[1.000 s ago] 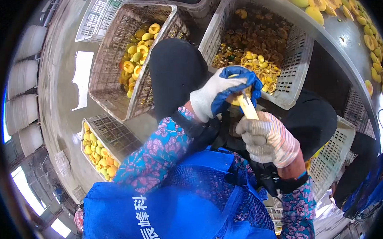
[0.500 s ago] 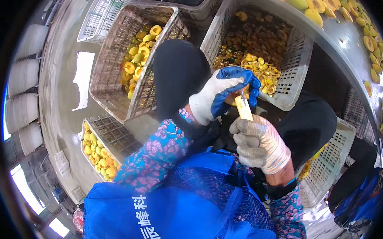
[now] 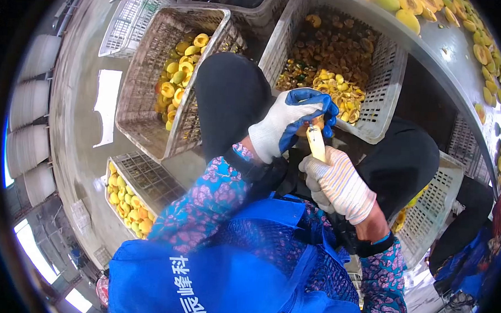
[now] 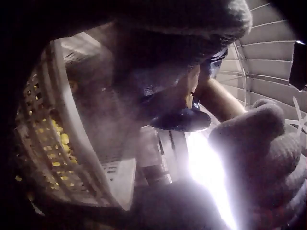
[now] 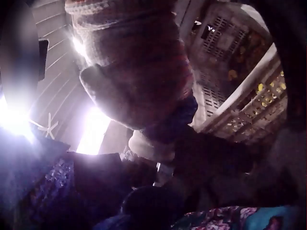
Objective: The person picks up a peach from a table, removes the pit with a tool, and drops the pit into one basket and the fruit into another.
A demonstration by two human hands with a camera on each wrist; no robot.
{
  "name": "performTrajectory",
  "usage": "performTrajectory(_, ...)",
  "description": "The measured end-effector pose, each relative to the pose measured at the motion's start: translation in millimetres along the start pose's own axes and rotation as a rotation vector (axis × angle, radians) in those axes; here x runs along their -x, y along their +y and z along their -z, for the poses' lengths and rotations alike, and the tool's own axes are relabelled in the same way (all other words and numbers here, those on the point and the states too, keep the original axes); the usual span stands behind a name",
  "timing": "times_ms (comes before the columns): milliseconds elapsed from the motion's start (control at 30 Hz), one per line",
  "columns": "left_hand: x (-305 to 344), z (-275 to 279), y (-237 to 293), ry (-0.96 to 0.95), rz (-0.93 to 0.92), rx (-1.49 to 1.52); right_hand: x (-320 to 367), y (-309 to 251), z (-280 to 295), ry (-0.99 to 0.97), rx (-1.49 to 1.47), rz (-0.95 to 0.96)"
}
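Observation:
In the head view my left hand (image 3: 287, 123), in a white glove with blue coating, holds a yellow peach piece (image 3: 318, 122), mostly hidden by its fingers. My right hand (image 3: 340, 184), in a striped knit glove, grips the pale yellow handle of a small pitting knife (image 3: 316, 143). The knife's tip end is right at the fruit. The left wrist view shows the handle (image 4: 221, 99) leading from the curled right-hand fingers (image 4: 259, 143) up to the peach piece (image 4: 190, 91), under the left glove. In the right wrist view, the dark glove covers most of the work.
A crate (image 3: 384, 111) of pits and scraps stands ahead, below the hands' far side. Left of the knee, another crate (image 3: 133, 105) holds peach halves; a smaller crate (image 3: 151, 167) with peaches sits lower left. A metal table (image 3: 441, 58) bearing peach halves curves along the right.
The right hand has shifted slightly left and turned, so its back now faces up more, with the knife still at the peach piece. The left hand has stayed nearly in place.

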State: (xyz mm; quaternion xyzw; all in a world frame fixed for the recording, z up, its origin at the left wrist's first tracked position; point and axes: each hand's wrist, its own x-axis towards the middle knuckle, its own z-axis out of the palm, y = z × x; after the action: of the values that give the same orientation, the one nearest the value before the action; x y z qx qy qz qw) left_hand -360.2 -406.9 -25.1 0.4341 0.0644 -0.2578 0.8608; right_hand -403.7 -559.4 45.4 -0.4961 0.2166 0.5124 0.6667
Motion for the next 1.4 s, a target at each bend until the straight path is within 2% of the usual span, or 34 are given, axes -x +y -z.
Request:
performTrajectory(67, 1, -1, 3, 0.007, 0.024, -0.021, 3, -5, -4, -0.094, -0.185, -0.092)
performTrajectory(200, -2, 2, 1, -0.041, 0.008, 0.039, -8, 14, 9, -0.397, -0.676, -0.056)
performTrajectory(233, -3, 3, 2, -0.065, -0.047, -0.033, -9, 15, 9, -0.422, -0.732, -0.043)
performTrajectory(300, -2, 5, 3, -0.116, -0.147, -0.174, -9, 15, 5, -0.389, -0.737, -0.035)
performTrajectory(400, -2, 0, 1, -0.016, 0.025, 0.104, -12, 13, 8, -0.376, -0.663, -0.012)
performTrajectory(433, -3, 1, 1, -0.042, 0.036, 0.109, -11, 13, 8, -0.375, -0.632, -0.009)
performTrajectory(533, -1, -1, 4, -0.079, 0.05, 0.186, 2, 1, 8, -0.212, -0.4, -0.077)
performTrajectory(567, -3, 4, -5, -0.102, -0.013, 0.188, 4, 0, 4, -0.146, -0.307, -0.079)
performTrajectory(667, -1, 3, -4, -0.066, 0.055, 0.136, 11, -6, -6, 0.004, -0.088, -0.095)
performTrajectory(700, -1, 3, -4, -0.065, 0.055, 0.11, 12, -7, -4, -0.023, -0.067, -0.077)
performTrajectory(800, 3, 4, 0, -0.167, 0.101, 0.041, 16, -10, 13, -0.127, -0.072, -0.176)
performTrajectory(900, 4, -1, 4, -0.177, 0.066, -0.058, 12, -6, 21, -0.242, -0.206, -0.174)
performTrajectory(1000, 1, 0, 8, -0.177, 0.117, -0.094, 5, 3, 24, -0.317, -0.357, -0.146)
performTrajectory(1133, 2, 1, 7, -0.238, 0.093, -0.047, -1, 23, 30, -0.449, -0.548, -0.102)
performTrajectory(1233, -1, 4, 2, -0.284, 0.134, -0.062, -3, 32, 32, -0.471, -0.605, -0.099)
performTrajectory(1333, 0, 1, 3, -0.326, 0.2, 0.049, 4, 30, 35, -0.444, -0.575, -0.094)
performTrajectory(1400, 2, -7, 4, -0.349, 0.108, 0.073, 6, 25, 38, -0.474, -0.58, -0.089)
